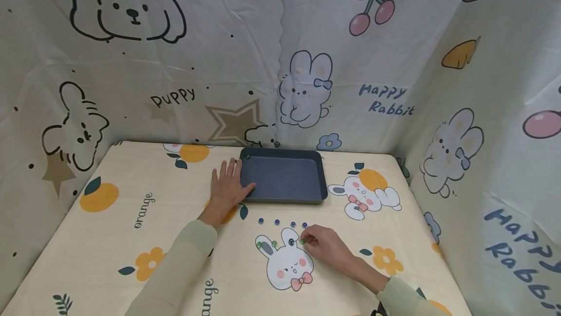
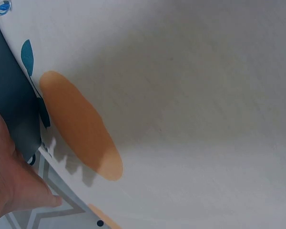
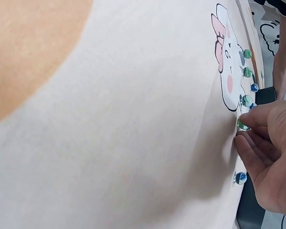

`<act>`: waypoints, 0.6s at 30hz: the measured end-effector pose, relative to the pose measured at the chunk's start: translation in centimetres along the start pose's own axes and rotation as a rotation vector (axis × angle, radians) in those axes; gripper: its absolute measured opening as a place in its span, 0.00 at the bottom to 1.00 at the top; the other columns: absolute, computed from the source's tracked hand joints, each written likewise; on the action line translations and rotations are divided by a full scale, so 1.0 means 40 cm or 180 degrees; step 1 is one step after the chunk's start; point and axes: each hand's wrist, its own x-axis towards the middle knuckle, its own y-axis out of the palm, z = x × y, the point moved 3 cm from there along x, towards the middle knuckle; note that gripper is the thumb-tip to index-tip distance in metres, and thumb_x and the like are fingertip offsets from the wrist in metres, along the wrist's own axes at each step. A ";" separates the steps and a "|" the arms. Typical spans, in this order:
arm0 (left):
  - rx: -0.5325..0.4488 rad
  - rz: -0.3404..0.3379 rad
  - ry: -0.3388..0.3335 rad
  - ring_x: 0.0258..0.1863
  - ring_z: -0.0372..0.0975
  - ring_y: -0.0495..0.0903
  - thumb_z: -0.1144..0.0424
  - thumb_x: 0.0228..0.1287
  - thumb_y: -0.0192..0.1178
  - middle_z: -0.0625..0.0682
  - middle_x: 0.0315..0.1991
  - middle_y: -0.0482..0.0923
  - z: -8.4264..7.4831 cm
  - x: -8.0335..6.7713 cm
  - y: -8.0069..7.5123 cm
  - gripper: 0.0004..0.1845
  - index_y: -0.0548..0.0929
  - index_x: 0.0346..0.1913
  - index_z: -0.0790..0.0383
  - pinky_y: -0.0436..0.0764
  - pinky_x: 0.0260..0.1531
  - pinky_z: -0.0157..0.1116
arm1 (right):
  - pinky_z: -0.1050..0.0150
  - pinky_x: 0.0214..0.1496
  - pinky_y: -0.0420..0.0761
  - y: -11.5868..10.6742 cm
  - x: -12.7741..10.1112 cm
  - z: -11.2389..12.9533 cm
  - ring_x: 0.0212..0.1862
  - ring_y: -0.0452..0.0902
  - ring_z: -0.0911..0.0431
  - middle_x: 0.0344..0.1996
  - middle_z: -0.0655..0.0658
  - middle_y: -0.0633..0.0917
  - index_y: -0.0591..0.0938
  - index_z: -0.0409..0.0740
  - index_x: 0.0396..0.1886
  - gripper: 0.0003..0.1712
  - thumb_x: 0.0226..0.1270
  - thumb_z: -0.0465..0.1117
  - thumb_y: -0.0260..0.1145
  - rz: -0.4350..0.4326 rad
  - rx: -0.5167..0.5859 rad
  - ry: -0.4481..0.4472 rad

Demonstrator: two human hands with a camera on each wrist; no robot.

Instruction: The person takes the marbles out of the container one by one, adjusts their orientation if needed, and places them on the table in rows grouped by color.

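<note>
A dark blue-grey tray (image 1: 282,178) lies at the far middle of the table, with one green marble (image 1: 248,157) in its far left corner. My left hand (image 1: 228,179) lies flat and open against the tray's left rim, thumb at the near corner. In the left wrist view the palm (image 2: 9,183) rests beside the tray (image 2: 7,90). Several blue marbles (image 1: 277,221) and green marbles (image 1: 273,243) sit in two rows in front of the tray. My right hand (image 1: 308,240) pinches the rightmost green marble (image 3: 242,125) between thumb and forefinger on the cloth.
The table is covered by a cream cloth (image 1: 131,238) printed with oranges, flowers and rabbits. Cartoon-printed curtains (image 1: 482,111) wall it in at the back and on both sides. A blue marble (image 3: 240,178) lies close beside my right hand.
</note>
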 end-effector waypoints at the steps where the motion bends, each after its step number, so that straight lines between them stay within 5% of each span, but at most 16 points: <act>1: -0.0001 0.0004 -0.0002 0.78 0.56 0.40 0.34 0.67 0.54 0.61 0.80 0.43 0.000 0.000 0.001 0.51 0.47 0.80 0.61 0.39 0.72 0.59 | 0.69 0.40 0.81 0.000 0.000 0.000 0.35 0.76 0.65 0.35 0.56 0.83 0.86 0.47 0.41 0.10 0.61 0.31 0.70 0.0006 0.0015 0.0009; 18: 0.0029 0.0051 0.0020 0.78 0.56 0.38 0.33 0.68 0.52 0.61 0.80 0.40 0.003 0.000 -0.003 0.51 0.46 0.80 0.60 0.39 0.72 0.59 | 0.68 0.44 0.83 -0.076 0.035 0.049 0.41 0.83 0.59 0.41 0.51 0.85 0.85 0.41 0.44 0.08 0.66 0.33 0.70 -0.0349 0.0199 -0.0163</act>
